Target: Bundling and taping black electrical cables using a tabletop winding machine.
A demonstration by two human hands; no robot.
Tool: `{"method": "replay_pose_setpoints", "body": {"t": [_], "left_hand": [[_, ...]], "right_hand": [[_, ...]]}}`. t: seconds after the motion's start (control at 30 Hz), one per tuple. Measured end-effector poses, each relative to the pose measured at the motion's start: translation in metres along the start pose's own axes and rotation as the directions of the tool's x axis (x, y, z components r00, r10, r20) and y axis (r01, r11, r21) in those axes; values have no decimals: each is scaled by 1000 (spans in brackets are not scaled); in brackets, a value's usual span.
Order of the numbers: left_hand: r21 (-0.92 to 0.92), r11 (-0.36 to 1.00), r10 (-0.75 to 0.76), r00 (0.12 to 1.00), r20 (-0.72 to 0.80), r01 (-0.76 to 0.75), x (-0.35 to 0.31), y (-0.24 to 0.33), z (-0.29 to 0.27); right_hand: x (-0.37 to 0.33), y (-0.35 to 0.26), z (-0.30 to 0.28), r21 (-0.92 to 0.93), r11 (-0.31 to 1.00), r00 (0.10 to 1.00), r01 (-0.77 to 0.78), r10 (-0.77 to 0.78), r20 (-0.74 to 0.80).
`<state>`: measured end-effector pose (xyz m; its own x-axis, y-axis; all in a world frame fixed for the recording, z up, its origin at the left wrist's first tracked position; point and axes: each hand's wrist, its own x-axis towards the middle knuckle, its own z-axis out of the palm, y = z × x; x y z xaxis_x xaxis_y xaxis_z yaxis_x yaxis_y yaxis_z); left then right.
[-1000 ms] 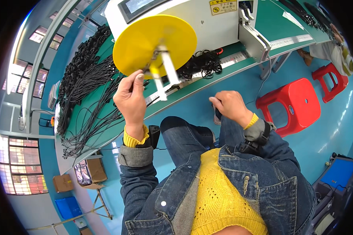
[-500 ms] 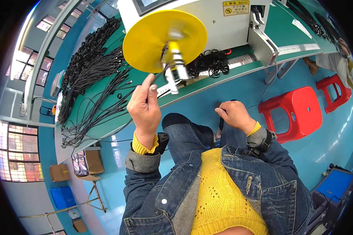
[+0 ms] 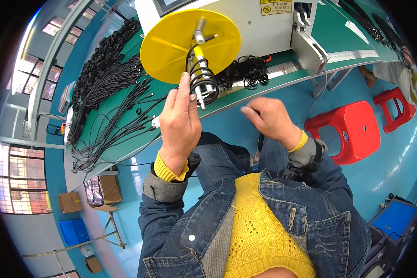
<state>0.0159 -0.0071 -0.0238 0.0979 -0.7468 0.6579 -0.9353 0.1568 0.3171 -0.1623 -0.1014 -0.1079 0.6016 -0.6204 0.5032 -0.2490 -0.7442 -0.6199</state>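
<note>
On a white machine (image 3: 259, 34), a yellow disc (image 3: 164, 51) carries metal spindle rods that stick out toward me. A black cable (image 3: 204, 88) lies around these rods in several loose loops, one end jutting across the disc. My left hand (image 3: 180, 127) is upright beside the loops, fingers stretched out and fingertips against or just next to the cable. Whether it lightly touches the cable at the thumb cannot be made out. Over my lap, my right hand (image 3: 274, 119) hovers with nothing visible in it, its thumb apart from loosely bent fingers. It touches neither machine nor cable.
Piles of black cables (image 3: 111, 78) cover the green table (image 3: 139, 44) at the left. Small black coils (image 3: 252, 76) lie by a ruler strip under the machine. Red stools (image 3: 356, 132) stand at the right, and cardboard boxes (image 3: 109, 190) sit on the floor at lower left.
The spindle, blurred by spinning before, now looks nearly still, with cable loops plain on it. My left hand has moved slightly right and turned; my right hand has risen a little toward the machine.
</note>
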Motion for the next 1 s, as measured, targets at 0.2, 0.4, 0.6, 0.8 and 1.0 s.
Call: {"method": "replay_pose_setpoints", "body": {"t": [0.2,0.4,0.6,0.8,1.0], "left_hand": [[318,946,11,990,140,-55,14,23,-13],[216,975,-23,952,306,-46,28,-7,-18],[-4,1000,-7,895,446,10,32,-11,-22],[-37,998,53,946,320,-44,29,-12,-13],[-85,996,61,949,309,-37,28,-13,-8]], "right_hand": [[48,-35,-7,84,983,971,162,-143,-190],[71,-26,-8,72,965,924,253,-219,-313],[79,-12,-3,100,973,964,209,-187,-191],[81,-14,2,210,966,975,147,-105,-198],[67,-33,13,396,910,986,124,-69,-150]]}}
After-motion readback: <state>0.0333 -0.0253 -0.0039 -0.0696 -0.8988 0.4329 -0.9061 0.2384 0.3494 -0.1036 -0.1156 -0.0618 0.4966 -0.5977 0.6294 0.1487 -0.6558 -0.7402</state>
